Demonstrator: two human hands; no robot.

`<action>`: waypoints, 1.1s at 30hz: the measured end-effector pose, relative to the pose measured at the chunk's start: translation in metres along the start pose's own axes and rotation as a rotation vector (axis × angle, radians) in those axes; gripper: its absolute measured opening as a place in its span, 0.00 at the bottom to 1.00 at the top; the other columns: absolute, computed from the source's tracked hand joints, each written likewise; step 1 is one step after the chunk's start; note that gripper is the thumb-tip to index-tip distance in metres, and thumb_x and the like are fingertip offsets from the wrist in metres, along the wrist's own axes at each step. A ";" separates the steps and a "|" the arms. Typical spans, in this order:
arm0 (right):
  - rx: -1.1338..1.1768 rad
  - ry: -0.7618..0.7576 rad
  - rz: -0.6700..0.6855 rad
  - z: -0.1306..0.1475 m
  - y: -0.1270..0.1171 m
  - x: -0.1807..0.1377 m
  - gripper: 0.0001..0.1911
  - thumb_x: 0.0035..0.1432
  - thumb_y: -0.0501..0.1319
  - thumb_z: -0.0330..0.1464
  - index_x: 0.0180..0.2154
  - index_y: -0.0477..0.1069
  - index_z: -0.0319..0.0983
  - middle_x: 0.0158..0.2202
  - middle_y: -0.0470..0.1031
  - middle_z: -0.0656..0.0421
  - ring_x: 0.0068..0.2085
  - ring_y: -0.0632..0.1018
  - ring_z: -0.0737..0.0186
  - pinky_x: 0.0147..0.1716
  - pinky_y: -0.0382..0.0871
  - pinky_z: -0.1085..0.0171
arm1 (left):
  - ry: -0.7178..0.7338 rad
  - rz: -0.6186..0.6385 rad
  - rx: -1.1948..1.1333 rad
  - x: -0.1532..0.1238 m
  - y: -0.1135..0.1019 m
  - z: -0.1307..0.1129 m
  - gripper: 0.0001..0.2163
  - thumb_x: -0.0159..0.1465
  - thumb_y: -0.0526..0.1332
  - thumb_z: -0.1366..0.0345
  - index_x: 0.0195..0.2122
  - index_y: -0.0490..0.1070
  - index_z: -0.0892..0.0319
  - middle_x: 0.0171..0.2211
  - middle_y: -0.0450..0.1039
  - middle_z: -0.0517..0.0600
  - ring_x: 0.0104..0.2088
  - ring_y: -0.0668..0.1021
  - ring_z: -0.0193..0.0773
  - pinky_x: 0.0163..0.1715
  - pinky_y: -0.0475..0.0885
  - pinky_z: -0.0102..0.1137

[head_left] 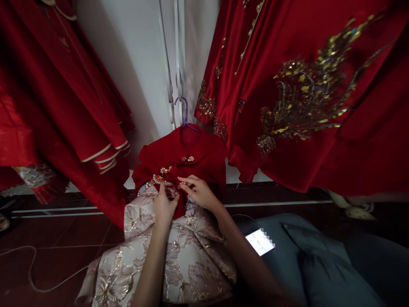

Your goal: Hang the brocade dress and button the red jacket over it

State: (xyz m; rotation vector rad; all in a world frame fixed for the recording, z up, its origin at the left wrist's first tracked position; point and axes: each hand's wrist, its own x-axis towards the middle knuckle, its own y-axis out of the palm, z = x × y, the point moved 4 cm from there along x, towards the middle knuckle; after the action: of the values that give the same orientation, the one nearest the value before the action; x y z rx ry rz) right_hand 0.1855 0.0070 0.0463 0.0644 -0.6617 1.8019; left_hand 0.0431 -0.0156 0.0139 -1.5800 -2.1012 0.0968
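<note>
A small red jacket (204, 160) hangs on a purple hanger (186, 117) over a pale floral brocade skirt (179, 260). Ornate beaded clasps (161, 175) run down its front edge. My left hand (165, 204) pinches the jacket's front edge just below the clasps. My right hand (198, 190) is beside it, its fingertips pinched on a small clasp at the same edge.
Long red gowns hang at left (64, 98) and at right, the right one with gold sequin embroidery (306, 98). A white wall (140, 64) stands behind. Grey cushions (319, 264) with a lit phone (260, 241) lie at lower right. A white cable (32, 273) crosses the dark red tile floor.
</note>
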 end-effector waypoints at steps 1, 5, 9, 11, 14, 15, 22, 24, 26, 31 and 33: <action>0.039 0.015 0.004 0.000 0.001 0.000 0.20 0.58 0.56 0.39 0.52 0.69 0.41 0.38 0.67 0.57 0.30 0.71 0.69 0.28 0.69 0.69 | -0.009 0.013 -0.004 0.000 0.001 0.000 0.15 0.51 0.61 0.67 0.39 0.62 0.58 0.27 0.69 0.45 0.27 0.75 0.32 0.29 0.73 0.28; 0.127 0.038 0.025 -0.001 0.005 0.000 0.21 0.57 0.56 0.40 0.52 0.68 0.42 0.39 0.66 0.57 0.27 0.71 0.71 0.25 0.70 0.69 | -0.029 -0.015 -0.169 0.002 -0.001 0.004 0.13 0.51 0.61 0.66 0.38 0.63 0.59 0.27 0.71 0.45 0.28 0.76 0.31 0.31 0.72 0.27; 0.097 0.015 0.017 -0.005 0.012 0.002 0.19 0.56 0.58 0.39 0.49 0.71 0.41 0.36 0.68 0.57 0.30 0.72 0.69 0.25 0.70 0.70 | -0.107 -0.045 -0.355 0.006 -0.006 0.012 0.08 0.53 0.60 0.63 0.32 0.68 0.61 0.29 0.74 0.49 0.29 0.77 0.32 0.33 0.73 0.28; 0.068 0.009 -0.008 -0.008 0.016 0.003 0.17 0.56 0.58 0.38 0.46 0.73 0.41 0.36 0.68 0.57 0.32 0.73 0.67 0.26 0.71 0.70 | -0.142 -0.017 -0.405 0.006 -0.008 0.014 0.09 0.54 0.59 0.61 0.32 0.70 0.62 0.30 0.75 0.50 0.28 0.77 0.33 0.34 0.74 0.30; 0.073 0.013 -0.040 -0.011 0.020 0.003 0.14 0.56 0.58 0.38 0.43 0.73 0.41 0.36 0.69 0.57 0.34 0.73 0.66 0.27 0.71 0.70 | -0.165 -0.028 -0.435 0.004 -0.012 0.014 0.11 0.55 0.60 0.60 0.33 0.72 0.62 0.33 0.77 0.52 0.31 0.78 0.35 0.38 0.74 0.32; 0.089 0.019 -0.046 -0.012 0.020 0.003 0.14 0.56 0.57 0.39 0.42 0.73 0.41 0.36 0.70 0.56 0.34 0.73 0.66 0.26 0.72 0.69 | -0.167 -0.027 -0.440 0.004 -0.012 0.013 0.11 0.54 0.60 0.60 0.34 0.73 0.62 0.34 0.77 0.52 0.33 0.79 0.36 0.39 0.74 0.32; 0.051 -0.005 -0.066 -0.011 0.022 0.003 0.13 0.57 0.57 0.39 0.40 0.73 0.41 0.36 0.70 0.56 0.33 0.73 0.66 0.25 0.72 0.70 | -0.196 0.014 -0.481 0.001 -0.011 0.009 0.15 0.48 0.66 0.63 0.36 0.75 0.63 0.34 0.78 0.54 0.35 0.79 0.38 0.41 0.73 0.33; 0.054 -0.003 -0.062 -0.011 0.021 0.003 0.14 0.57 0.57 0.40 0.41 0.73 0.41 0.36 0.69 0.56 0.34 0.73 0.66 0.25 0.72 0.70 | -0.197 0.007 -0.477 0.001 -0.011 0.010 0.14 0.48 0.66 0.64 0.36 0.75 0.63 0.34 0.78 0.54 0.35 0.79 0.38 0.41 0.73 0.33; 0.058 -0.005 -0.062 -0.012 0.021 0.003 0.15 0.57 0.57 0.40 0.42 0.73 0.42 0.36 0.69 0.56 0.34 0.74 0.65 0.25 0.73 0.70 | -0.194 0.002 -0.461 0.001 -0.011 0.010 0.14 0.48 0.65 0.65 0.36 0.75 0.63 0.35 0.78 0.54 0.34 0.79 0.38 0.41 0.74 0.33; 0.010 -0.016 -0.098 -0.014 0.022 0.003 0.14 0.58 0.56 0.40 0.43 0.73 0.43 0.37 0.69 0.56 0.34 0.74 0.66 0.27 0.72 0.69 | -0.149 -0.007 -0.364 0.000 -0.011 0.011 0.11 0.49 0.65 0.64 0.33 0.76 0.63 0.32 0.78 0.53 0.31 0.79 0.38 0.39 0.74 0.33; -0.013 -0.022 -0.104 -0.014 0.022 0.003 0.14 0.58 0.55 0.39 0.42 0.73 0.43 0.37 0.69 0.56 0.34 0.74 0.66 0.28 0.72 0.69 | -0.122 0.000 -0.335 0.001 -0.010 0.011 0.11 0.49 0.65 0.63 0.33 0.76 0.62 0.30 0.78 0.52 0.31 0.79 0.37 0.38 0.74 0.32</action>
State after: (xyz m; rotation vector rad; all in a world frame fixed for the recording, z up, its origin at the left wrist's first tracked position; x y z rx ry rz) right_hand 0.1688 0.0120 0.0271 0.1077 -0.6736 1.6987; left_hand 0.0292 -0.0154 0.0084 -1.8036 -2.3051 -0.1724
